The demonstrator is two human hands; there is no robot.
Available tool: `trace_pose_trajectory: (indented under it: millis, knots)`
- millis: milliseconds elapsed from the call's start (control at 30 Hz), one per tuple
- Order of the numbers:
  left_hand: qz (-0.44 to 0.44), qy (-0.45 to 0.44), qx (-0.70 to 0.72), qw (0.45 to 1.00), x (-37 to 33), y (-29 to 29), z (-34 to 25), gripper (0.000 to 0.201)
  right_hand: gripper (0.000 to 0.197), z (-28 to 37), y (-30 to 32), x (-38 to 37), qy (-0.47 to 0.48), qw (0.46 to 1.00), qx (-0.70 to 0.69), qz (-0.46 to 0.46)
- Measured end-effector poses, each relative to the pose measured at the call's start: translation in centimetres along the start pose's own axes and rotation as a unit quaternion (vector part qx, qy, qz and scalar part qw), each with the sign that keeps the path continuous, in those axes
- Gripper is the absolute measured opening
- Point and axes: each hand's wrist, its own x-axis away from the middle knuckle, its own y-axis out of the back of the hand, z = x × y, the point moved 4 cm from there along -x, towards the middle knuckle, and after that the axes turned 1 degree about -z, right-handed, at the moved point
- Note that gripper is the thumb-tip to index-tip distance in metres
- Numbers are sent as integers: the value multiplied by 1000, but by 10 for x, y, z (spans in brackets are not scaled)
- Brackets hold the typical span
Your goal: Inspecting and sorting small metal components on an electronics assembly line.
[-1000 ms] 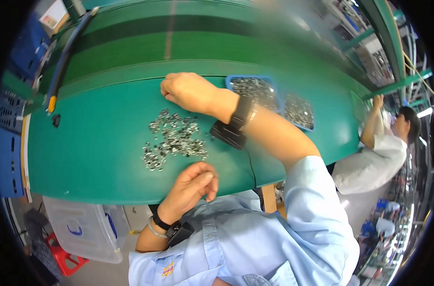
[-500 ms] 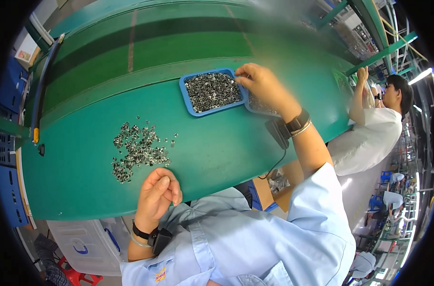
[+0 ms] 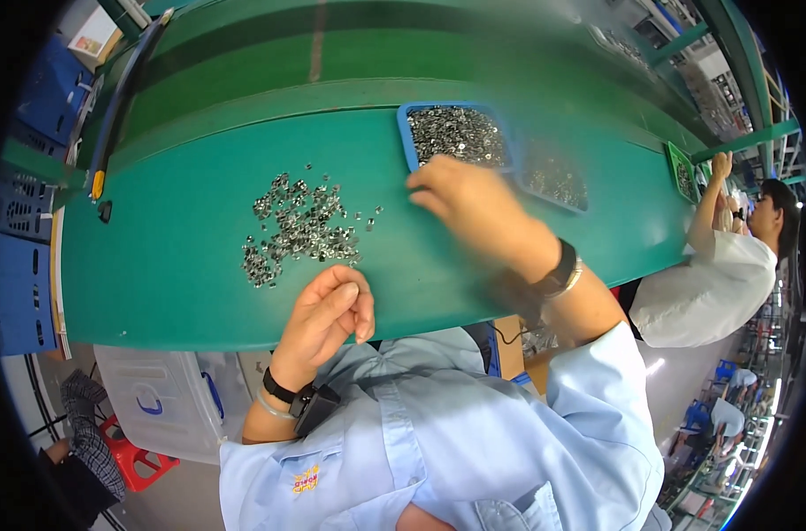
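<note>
A loose pile of small shiny metal pieces [image 3: 301, 226] is spread on the green tabletop. My left hand [image 3: 330, 310] is just below the pile's near edge, its fingers curled in and the thumb pressed against them. Anything inside that grip is hidden. My right hand [image 3: 474, 208], slightly smeared by motion, hovers in front of a blue tray [image 3: 406, 137] and covers part of its near edge. Its thumb and fingers point left, a little apart, with nothing visible between them. Similar small metal pieces [image 3: 456, 133] fill the tray.
A clear tray [image 3: 558, 181] with more small pieces stands right of the blue one, blurred. A green tray [image 3: 682, 173] is farther right, beside a person in white [image 3: 708, 283]. Blue crates [image 3: 23, 292] stand at the left. A lidded plastic box [image 3: 160, 394] is below the table edge.
My right hand has come off the blue tray's right side and moved left and nearer to me relative to it. My left hand keeps its curled pose. The whole view has shifted.
</note>
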Motion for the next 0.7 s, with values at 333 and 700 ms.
trace_pose_trajectory:
  millis: [333, 700]
  knots:
    - [-4, -6, -11, 1000, 2, 2, 1, 16, 12, 18, -31, -10, 2, 998, 0, 62]
    - [-140, -89, -342, 925, -16, -19, -6, 11, 11, 47, -28, 34, -147, 933, -327, 34]
